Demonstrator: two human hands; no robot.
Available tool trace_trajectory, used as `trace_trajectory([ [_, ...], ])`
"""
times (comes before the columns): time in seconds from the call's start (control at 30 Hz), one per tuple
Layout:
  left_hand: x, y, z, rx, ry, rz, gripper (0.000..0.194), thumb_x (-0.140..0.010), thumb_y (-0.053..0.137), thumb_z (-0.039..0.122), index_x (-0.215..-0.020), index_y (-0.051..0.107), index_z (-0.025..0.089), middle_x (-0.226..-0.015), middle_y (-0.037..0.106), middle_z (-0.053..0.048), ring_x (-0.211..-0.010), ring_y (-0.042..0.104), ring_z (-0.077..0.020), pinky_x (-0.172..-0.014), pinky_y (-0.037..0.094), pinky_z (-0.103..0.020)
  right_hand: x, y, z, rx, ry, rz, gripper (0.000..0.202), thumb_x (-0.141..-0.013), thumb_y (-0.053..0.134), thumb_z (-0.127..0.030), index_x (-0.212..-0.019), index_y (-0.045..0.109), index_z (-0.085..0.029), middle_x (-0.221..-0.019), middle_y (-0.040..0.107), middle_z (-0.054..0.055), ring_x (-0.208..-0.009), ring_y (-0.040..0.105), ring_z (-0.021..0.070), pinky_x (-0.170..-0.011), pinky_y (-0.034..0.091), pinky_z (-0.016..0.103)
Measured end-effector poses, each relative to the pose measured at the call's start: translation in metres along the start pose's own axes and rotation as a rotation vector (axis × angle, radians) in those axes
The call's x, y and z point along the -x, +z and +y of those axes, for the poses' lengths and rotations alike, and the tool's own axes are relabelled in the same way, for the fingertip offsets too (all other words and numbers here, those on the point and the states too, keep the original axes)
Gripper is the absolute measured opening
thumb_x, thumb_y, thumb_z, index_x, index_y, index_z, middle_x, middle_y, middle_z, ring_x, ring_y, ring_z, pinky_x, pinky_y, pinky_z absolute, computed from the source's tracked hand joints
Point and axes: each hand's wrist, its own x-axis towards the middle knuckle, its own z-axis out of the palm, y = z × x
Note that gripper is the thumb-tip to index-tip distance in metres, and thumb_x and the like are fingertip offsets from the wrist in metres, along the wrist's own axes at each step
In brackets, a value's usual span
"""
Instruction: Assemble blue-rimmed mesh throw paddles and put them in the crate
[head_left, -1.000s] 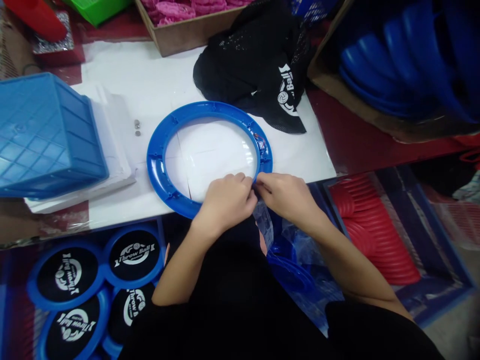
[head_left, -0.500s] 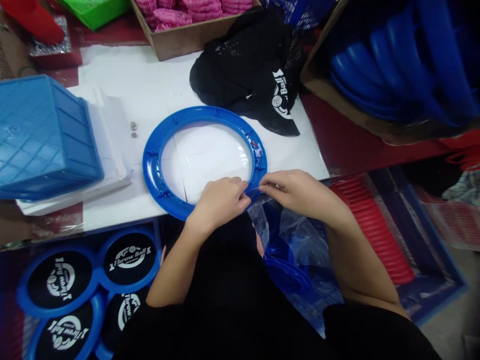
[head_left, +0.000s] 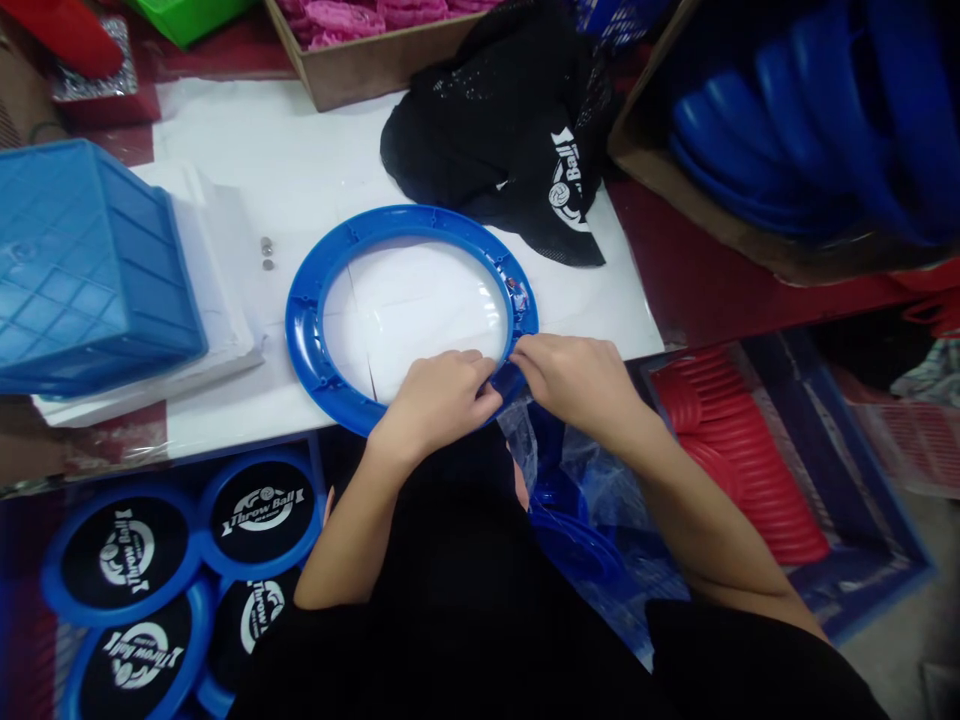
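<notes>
A blue plastic ring (head_left: 300, 345) lies on white sheeting at the table's front edge, its ribbed, hollow side facing up. My left hand (head_left: 442, 400) is closed on the ring's near right rim, fingers curled over it. At the rim's right side, my right hand (head_left: 566, 375) pinches with thumb and forefinger; whatever is between the tips is too small to make out. A small shiny printed patch (head_left: 517, 292) sits in the ring's right channel. Behind the ring lies black mesh fabric (head_left: 480, 130) with a white ball print.
A blue basket (head_left: 90, 270) stands on white boards at left, near small metal discs (head_left: 267, 252). At the back is a box of pink pieces (head_left: 390, 65). Blue rings fill a carton (head_left: 652, 190) at right. Below are printed black discs (head_left: 262, 510) and a crate of red rings (head_left: 750, 470).
My right hand has moved slightly up and left, its fingertips now against the ring's right rim. My left hand keeps its place on the ring.
</notes>
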Motion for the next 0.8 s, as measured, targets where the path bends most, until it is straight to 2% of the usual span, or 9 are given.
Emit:
trace_trajectory([
  [0.17,-0.002,-0.002,0.002,-0.004,-0.016,-0.003,0.018,-0.095,0.047,0.026,-0.086,0.062,0.02,-0.091,0.071,-0.005,-0.082,0.064,-0.0207,-0.058,0.029,-0.033,0.002,0.007,0.003,-0.081,0.04,0.059,0.024,-0.104,0.05,-0.031,-0.092,0.067,-0.02,-0.089,0.075,0.006,-0.075,0.063,0.0211,-0.061,0.02,0.033],
  [0.37,-0.002,0.0,0.001,0.01,-0.014,0.008,0.016,-0.094,0.05,0.024,-0.084,0.062,0.02,-0.09,0.071,-0.003,-0.084,0.064,-0.0194,-0.059,0.026,-0.032,-0.003,0.001,0.027,-0.465,-0.078,0.006,0.019,-0.1,0.061,-0.033,-0.087,0.066,-0.021,-0.077,0.068,0.001,-0.071,0.06,0.0173,-0.065,0.033,0.03],
  [0.47,-0.002,0.002,0.0,0.024,-0.011,0.028,0.015,-0.093,0.05,0.024,-0.082,0.06,0.02,-0.087,0.069,-0.002,-0.082,0.063,-0.0186,-0.058,0.023,-0.032,-0.005,-0.002,0.031,-0.576,-0.102,0.003,0.019,-0.1,0.063,-0.035,-0.087,0.067,-0.022,-0.074,0.066,-0.001,-0.069,0.058,0.0154,-0.066,0.036,0.03],
  [0.67,0.001,0.007,-0.001,0.026,0.0,0.07,0.014,-0.093,0.051,0.022,-0.082,0.06,0.02,-0.083,0.066,-0.001,-0.081,0.061,-0.0178,-0.057,0.023,-0.032,-0.011,-0.007,0.026,-0.486,-0.156,-0.016,0.023,-0.1,0.061,-0.03,-0.079,0.06,-0.021,-0.065,0.055,-0.004,-0.061,0.048,0.0131,-0.063,0.031,0.03],
  [0.8,0.006,0.01,-0.003,0.047,0.022,0.138,0.012,-0.095,0.053,0.021,-0.092,0.064,0.021,-0.092,0.069,-0.002,-0.086,0.064,-0.0182,-0.06,0.034,-0.03,-0.015,-0.017,0.021,-0.262,-0.254,-0.055,0.026,-0.101,0.055,-0.024,-0.076,0.055,-0.02,-0.07,0.057,0.0,-0.063,0.045,0.0143,-0.063,0.026,0.031],
])
